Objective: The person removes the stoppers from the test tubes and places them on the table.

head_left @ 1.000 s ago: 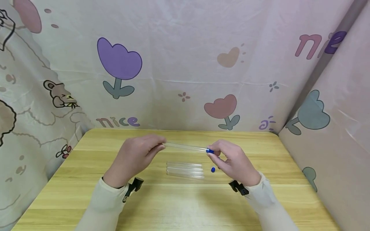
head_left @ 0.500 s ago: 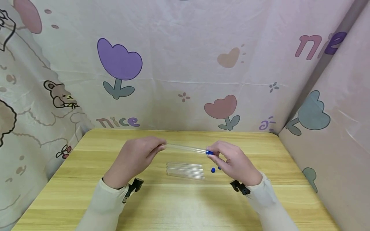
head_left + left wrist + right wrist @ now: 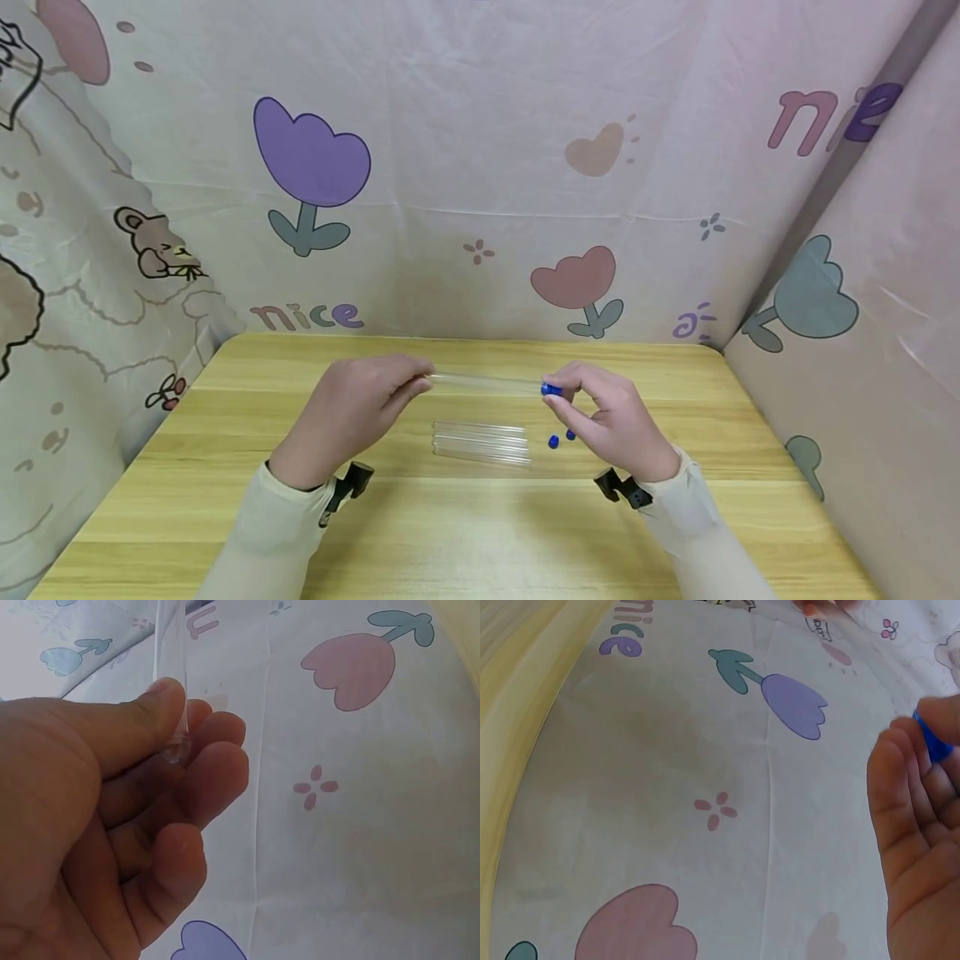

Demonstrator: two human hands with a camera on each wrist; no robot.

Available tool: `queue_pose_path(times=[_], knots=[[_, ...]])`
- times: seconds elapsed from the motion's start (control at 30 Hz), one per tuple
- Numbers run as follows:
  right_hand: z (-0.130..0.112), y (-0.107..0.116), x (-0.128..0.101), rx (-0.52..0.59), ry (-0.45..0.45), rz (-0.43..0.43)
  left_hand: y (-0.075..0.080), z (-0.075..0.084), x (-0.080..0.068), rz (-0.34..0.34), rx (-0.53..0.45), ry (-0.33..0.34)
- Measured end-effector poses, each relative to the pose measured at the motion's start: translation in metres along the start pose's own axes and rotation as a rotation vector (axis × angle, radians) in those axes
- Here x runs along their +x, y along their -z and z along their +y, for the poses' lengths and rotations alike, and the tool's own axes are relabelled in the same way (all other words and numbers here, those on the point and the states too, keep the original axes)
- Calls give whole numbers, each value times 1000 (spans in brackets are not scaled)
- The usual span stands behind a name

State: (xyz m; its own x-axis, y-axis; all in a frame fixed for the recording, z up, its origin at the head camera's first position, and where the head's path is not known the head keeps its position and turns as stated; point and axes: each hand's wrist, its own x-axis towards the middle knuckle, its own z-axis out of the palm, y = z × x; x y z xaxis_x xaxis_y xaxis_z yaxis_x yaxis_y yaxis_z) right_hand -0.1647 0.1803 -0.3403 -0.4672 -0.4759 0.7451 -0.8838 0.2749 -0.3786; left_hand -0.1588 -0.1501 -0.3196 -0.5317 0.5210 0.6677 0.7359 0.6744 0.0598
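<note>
While both hands hover above the tabletop (image 3: 465, 533) in the head view, they hold one clear tube (image 3: 486, 384) level between them. The left hand (image 3: 347, 414) pinches the tube's left end, and the right hand (image 3: 611, 421) pinches the blue cap (image 3: 551, 389) at its right end. Below the held tube, spare tubes (image 3: 480, 442) lie side by side on the tabletop. Two loose caps (image 3: 561, 438) sit just right of them, close to the right hand. A patterned sheet (image 3: 480, 167) with tulips and hearts hangs behind and at both sides.

From the left wrist, the tube (image 3: 169, 667) runs up out of the picture. Its rounded end is pinched between the thumb and the curled fingers (image 3: 217, 769) of the left hand (image 3: 90, 825), with the sheet (image 3: 360, 825) behind.

From the right wrist, the right hand (image 3: 919, 847) fills the right edge. Its fingers (image 3: 896, 787) curl toward the cap (image 3: 932, 739), of which only a blue sliver shows. The tube itself is too faint to make out here. The sheet (image 3: 705, 787) fills the remainder.
</note>
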Motion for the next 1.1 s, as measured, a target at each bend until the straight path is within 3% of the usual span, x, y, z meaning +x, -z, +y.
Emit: queue_pose_path(times=[0.17, 0.37, 0.47, 0.73, 1.1], knots=[[-2, 1, 1, -42, -56, 24, -1, 1, 0, -2, 1, 0], [-3, 4, 3, 37, -83, -95, 0, -1, 0, 27, 23, -13], [-3, 3, 2, 33, -85, -109, 0, -2, 0, 33, 20, -17], [-5, -1, 1, -111, -64, 89, -2, 0, 2, -14, -47, 22], [0, 3, 0, -115, -56, 180, -2, -1, -1, -15, -31, 98]])
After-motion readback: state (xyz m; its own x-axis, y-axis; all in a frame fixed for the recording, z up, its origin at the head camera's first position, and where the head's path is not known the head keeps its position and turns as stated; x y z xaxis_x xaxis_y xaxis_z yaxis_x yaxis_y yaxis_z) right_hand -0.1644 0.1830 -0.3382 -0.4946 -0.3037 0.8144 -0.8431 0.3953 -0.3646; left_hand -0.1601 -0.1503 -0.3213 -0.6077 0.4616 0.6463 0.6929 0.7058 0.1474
